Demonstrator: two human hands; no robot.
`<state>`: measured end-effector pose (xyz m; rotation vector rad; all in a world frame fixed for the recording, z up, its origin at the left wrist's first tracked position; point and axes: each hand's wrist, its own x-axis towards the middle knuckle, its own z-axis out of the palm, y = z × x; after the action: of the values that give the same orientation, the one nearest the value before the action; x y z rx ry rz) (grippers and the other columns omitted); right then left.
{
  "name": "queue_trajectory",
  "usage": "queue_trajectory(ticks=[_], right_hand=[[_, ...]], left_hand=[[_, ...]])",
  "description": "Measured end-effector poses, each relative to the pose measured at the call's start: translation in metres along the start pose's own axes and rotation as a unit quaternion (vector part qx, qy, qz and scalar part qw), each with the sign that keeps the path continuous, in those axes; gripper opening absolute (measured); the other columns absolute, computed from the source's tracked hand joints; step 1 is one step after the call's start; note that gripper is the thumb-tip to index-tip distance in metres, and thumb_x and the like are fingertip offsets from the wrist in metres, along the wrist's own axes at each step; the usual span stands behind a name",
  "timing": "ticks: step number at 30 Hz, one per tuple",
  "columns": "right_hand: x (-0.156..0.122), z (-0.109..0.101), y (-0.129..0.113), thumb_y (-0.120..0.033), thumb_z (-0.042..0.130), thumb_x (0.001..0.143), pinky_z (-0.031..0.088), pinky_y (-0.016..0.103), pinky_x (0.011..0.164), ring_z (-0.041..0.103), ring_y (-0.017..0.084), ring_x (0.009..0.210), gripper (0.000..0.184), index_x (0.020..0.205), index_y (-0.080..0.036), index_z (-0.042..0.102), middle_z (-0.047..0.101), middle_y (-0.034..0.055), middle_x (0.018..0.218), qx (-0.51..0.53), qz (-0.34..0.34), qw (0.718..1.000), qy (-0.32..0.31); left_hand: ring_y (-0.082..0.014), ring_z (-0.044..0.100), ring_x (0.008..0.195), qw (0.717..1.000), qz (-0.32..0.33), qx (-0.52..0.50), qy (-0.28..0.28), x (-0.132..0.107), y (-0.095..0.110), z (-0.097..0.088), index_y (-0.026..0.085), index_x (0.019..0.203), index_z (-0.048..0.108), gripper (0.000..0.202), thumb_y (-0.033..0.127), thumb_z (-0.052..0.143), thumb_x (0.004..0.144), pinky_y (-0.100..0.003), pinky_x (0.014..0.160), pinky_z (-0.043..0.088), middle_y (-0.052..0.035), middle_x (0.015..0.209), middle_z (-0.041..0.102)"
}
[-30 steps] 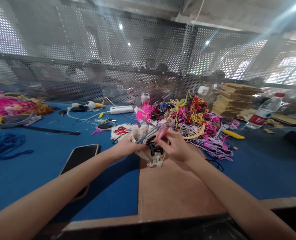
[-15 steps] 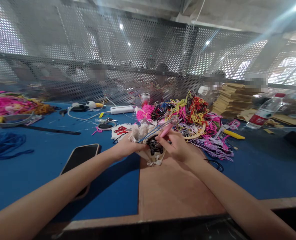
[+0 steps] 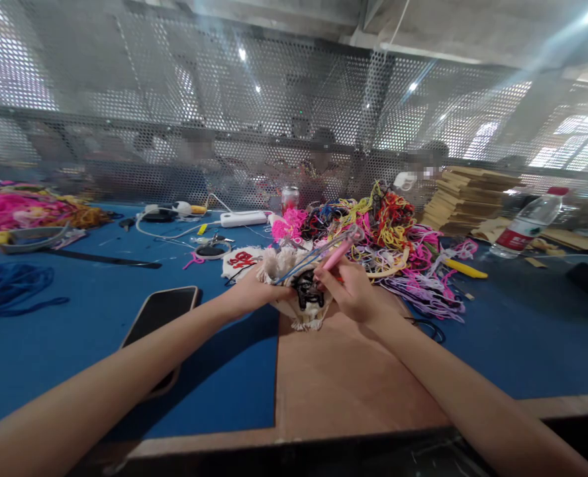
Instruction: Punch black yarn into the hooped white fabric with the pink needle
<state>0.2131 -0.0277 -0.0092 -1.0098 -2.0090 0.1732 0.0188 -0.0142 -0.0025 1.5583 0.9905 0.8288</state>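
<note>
My left hand (image 3: 254, 288) is closed on the left edge of a cream fabric piece (image 3: 287, 308) with frayed edges and a black stitched patch (image 3: 308, 289) in its middle. My right hand (image 3: 351, 291) grips a pink-handled tool, like a punch needle (image 3: 338, 254), whose working end is hidden by the fingers over the patch. Blue-grey yarn (image 3: 304, 257) stretches from the tool's upper end towards the left hand. Behind the left hand lies a white fabric piece with red stitching (image 3: 242, 260).
A heap of coloured yarn (image 3: 373, 228) lies beyond my hands. A phone (image 3: 162, 318) rests left of the brown board (image 3: 353, 384). A water bottle (image 3: 527, 222), a yellow-handled cutter (image 3: 465, 268) and stacked brown packets (image 3: 465, 199) are on the right. Blue yarn (image 3: 13, 288) lies far left.
The upper end of the pink tool has shifted slightly to the right and up, with my right hand moving a little. My left hand keeps its hold on the fabric.
</note>
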Motion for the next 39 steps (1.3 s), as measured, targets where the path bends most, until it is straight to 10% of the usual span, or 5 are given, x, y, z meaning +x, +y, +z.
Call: queue_trajectory(ticks=[39], right_hand=[[0.000, 0.014, -0.002, -0.030, 0.056, 0.079, 0.040, 0.025, 0.061, 0.049, 0.011, 0.062, 0.017, 0.068, -0.018, 0.052, 0.055, 0.0006, 0.068, 0.058, -0.045, 0.997, 0.016]], left_hand=[[-0.0166, 0.063, 0.076, 0.993, 0.002, -0.118, -0.019, 0.003, -0.005, 0.004, 0.016, 0.094, 0.061, 0.039, 0.011, 0.071, 0.057, -0.028, 0.071, 0.050, -0.0030, 0.085, 0.067]])
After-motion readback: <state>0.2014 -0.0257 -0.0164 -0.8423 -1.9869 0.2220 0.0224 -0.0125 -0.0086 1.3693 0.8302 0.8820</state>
